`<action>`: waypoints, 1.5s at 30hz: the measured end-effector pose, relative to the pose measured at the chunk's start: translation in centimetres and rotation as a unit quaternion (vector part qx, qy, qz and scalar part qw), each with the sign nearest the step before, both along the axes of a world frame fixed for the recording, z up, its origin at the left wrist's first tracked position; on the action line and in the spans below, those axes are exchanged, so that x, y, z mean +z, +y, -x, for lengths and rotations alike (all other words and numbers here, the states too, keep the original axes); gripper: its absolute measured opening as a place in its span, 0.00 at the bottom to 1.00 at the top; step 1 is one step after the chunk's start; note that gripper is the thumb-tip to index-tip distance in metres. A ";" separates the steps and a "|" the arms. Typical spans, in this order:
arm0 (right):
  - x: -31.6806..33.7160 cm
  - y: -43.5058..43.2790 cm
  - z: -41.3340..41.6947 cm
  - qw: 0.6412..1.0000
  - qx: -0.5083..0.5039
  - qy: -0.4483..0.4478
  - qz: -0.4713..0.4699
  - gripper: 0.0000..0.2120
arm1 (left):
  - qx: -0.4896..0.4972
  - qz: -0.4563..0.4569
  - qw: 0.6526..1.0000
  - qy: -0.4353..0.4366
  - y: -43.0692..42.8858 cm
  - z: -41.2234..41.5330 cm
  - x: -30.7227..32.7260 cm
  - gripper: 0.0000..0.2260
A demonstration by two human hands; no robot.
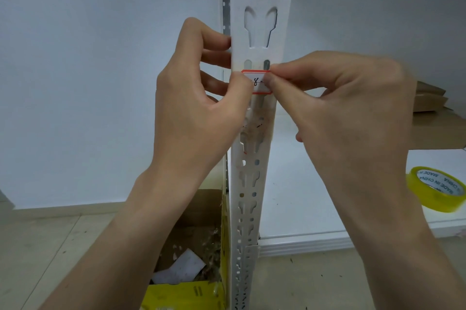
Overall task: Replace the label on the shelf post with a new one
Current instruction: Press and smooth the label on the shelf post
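A white perforated shelf post (261,19) runs vertically through the middle of the view. A small white label (257,82) with a red border and handwritten "8" lies against the post's front face. My left hand (199,97) wraps around the post's left edge, its thumb pressing the label's left end. My right hand (335,108) pinches the label's right end between thumb and forefinger. Below the label, the post carries scuffed residue (256,125) of torn paper and glue.
A roll of yellow tape (437,188) lies on the white shelf board (315,208) at right. Brown cardboard (433,105) sits further back on the shelf. An open cardboard box (196,246) with paper scraps stands on the floor left of the post.
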State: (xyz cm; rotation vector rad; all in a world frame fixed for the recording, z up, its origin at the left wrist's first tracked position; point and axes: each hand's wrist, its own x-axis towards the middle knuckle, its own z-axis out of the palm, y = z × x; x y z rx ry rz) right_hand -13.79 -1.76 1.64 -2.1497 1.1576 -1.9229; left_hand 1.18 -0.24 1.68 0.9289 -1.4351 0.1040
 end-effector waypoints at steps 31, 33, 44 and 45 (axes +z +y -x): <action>0.5 0.6 -0.4 0.999 -0.031 0.038 -0.018 0.06 | -0.009 0.001 1.000 0.005 0.1 0.0 0.0 0.08; 0.6 0.7 -0.3 0.998 -0.042 0.043 -0.032 0.05 | -0.008 0.000 1.000 0.004 0.1 0.0 0.0 0.08; 0.4 0.5 -0.1 1.000 -0.016 0.021 -0.007 0.03 | -0.007 -0.001 1.000 0.008 0.2 0.1 0.1 0.08; 0.4 0.4 -0.1 1.000 -0.017 0.026 -0.004 0.03 | -0.007 -0.002 1.000 0.009 0.2 0.0 0.1 0.08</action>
